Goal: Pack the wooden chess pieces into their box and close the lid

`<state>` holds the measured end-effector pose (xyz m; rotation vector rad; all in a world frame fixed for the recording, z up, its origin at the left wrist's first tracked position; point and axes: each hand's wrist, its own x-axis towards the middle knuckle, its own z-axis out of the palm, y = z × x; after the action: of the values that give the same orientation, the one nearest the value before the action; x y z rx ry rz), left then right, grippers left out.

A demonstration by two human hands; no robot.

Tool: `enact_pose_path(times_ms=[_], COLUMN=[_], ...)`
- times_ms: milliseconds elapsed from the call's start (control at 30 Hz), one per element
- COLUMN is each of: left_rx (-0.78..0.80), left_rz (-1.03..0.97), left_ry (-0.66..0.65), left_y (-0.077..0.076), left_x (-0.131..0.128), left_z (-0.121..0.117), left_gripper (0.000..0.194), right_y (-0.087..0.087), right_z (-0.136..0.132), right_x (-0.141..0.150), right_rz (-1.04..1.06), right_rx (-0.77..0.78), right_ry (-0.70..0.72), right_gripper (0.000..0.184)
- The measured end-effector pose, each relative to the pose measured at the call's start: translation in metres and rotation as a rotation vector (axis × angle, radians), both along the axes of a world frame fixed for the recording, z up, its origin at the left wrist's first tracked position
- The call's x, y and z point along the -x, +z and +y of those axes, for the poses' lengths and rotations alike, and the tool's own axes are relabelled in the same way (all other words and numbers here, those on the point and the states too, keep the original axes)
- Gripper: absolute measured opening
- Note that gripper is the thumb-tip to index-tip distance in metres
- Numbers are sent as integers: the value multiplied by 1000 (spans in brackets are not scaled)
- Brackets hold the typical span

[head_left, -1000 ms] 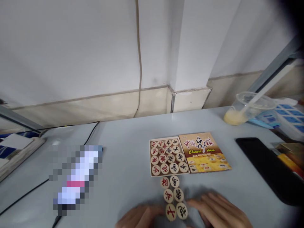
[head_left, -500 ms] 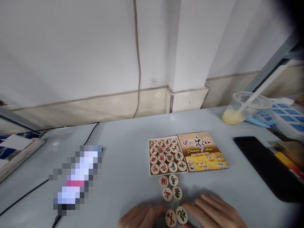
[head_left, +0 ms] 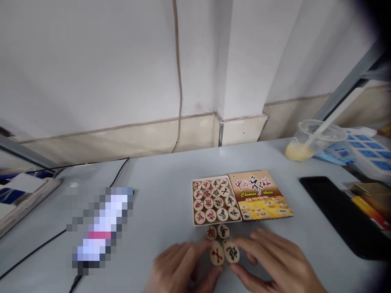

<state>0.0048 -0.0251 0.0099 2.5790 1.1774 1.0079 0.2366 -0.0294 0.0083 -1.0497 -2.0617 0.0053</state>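
My left hand [head_left: 180,266] pinches a Chinese chess piece with a red character [head_left: 217,253] between thumb and finger. A matching round piece with a black character [head_left: 231,251] is gripped the same way by my right hand [head_left: 271,260]. Both pieces are side by side, tilted toward me, and hide the pair behind them. Just beyond lie a red-lettered piece [head_left: 211,232] and a black-lettered piece [head_left: 223,231], below the open box [head_left: 193,207]. Rows of red and black pieces fill that box. Its printed "Chinese chess" lid [head_left: 261,195] lies against its right side.
On the left a blurred-out lit phone [head_left: 102,226] has a cable attached. To the right are a dark flat phone-like slab [head_left: 339,219], a plastic cup with a straw [head_left: 301,150] and a blue-and-white tray [head_left: 369,148]. A wall stands behind the table.
Both hands have moved away from me toward the box, carrying the red and black pieces. The pair with red and black characters just ahead of them is now covered.
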Motion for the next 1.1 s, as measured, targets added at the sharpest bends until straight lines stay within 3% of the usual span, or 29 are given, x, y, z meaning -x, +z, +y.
enact_pose_path(times_ms=[133, 267, 400, 600, 833, 1100], left_rx=[-29, -49, 6, 53, -100, 73], left_rz=[-29, -85, -167, -165, -112, -73], left_ry=[13, 51, 77, 64, 144, 144], left_y=[23, 33, 24, 2, 7, -5], left_x=[0, -1, -4, -4, -5, -3], left_z=[33, 69, 89, 83, 87, 104], left_gripper=[22, 21, 21, 23, 22, 28], right_y=[22, 32, 28, 6, 7, 8], right_z=[34, 70, 92, 88, 90, 102], right_x=[-3, -4, -1, -2, -6, -10], right_rz=[6, -1, 32, 26, -8, -93], right_rx=[-6, -96, -100, -68, -2, 136], right_ry=[73, 72, 54, 84, 71, -44], right_gripper=[17, 20, 17, 21, 23, 25])
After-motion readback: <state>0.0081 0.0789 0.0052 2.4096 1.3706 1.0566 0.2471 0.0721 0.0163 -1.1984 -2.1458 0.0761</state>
